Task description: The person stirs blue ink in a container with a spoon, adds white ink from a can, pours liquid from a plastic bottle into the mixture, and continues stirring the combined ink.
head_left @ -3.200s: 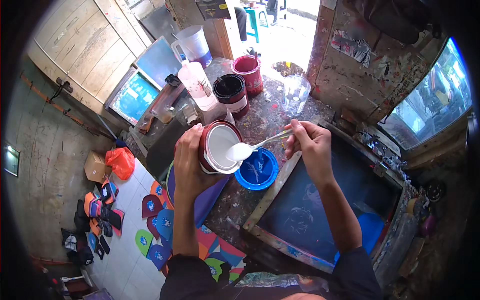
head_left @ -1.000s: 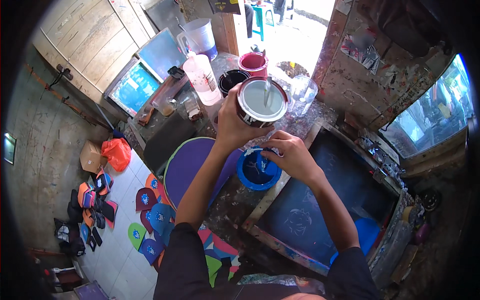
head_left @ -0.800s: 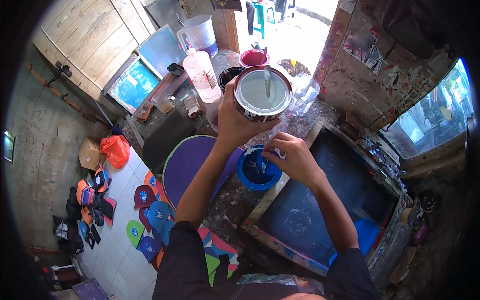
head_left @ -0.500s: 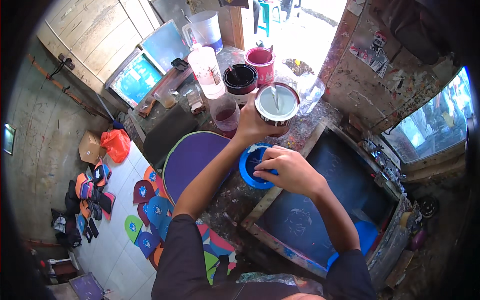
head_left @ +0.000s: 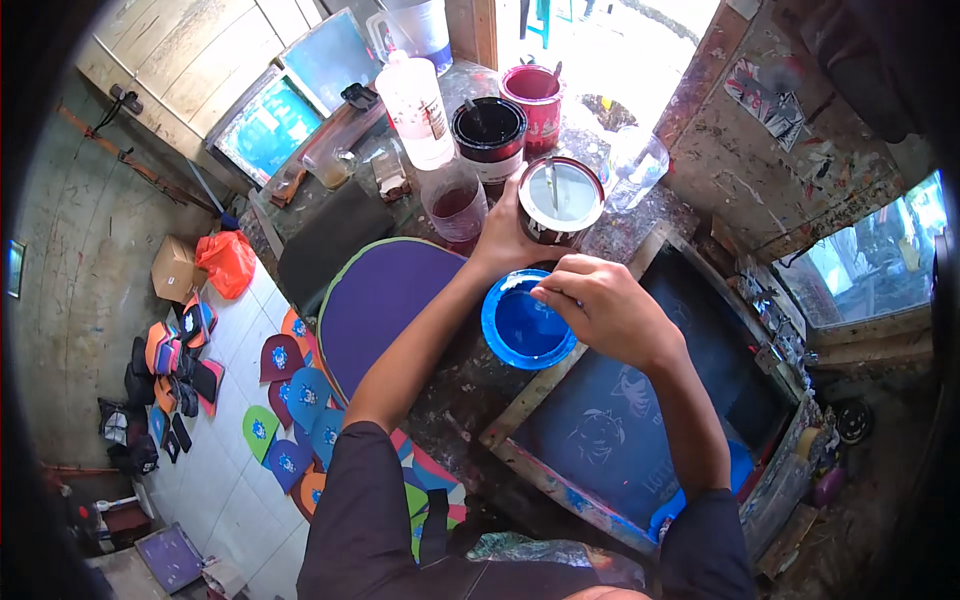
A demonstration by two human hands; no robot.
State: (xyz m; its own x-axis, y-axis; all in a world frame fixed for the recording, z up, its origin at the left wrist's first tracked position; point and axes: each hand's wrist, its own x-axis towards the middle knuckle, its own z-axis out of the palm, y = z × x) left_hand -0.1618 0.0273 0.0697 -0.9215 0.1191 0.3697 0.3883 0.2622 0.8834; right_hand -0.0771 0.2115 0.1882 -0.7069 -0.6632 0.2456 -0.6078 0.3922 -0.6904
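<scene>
My left hand (head_left: 508, 236) is wrapped round the side of a paint can (head_left: 548, 236) with white paint and a pale stirring stick (head_left: 555, 186) inside. Just nearer to me is a round blue tub (head_left: 490, 335) with blue liquid in it. My right hand (head_left: 620, 312) hovers at the tub's right rim, fingers pinched together; whatever they hold, if anything, is hidden. Behind the white paint stand a can of black paint (head_left: 489, 132) and a can of dark pink paint (head_left: 533, 95). A clear cup of reddish liquid (head_left: 457, 212) sits left of my left hand.
A wooden-framed printing screen (head_left: 600, 420) lies at the right, a blue squeegee-like piece (head_left: 740, 462) on it. Left of the tub is a purple oval panel (head_left: 385, 310). A white bottle (head_left: 415, 115) and a clear container (head_left: 637, 170) stand farther back. Printed coloured pieces (head_left: 310, 395) cover the lower left.
My right hand has come up out of the blue tub to its right rim, showing more of the blue liquid. My left hand and the white paint can have shifted slightly; the view has tilted a little.
</scene>
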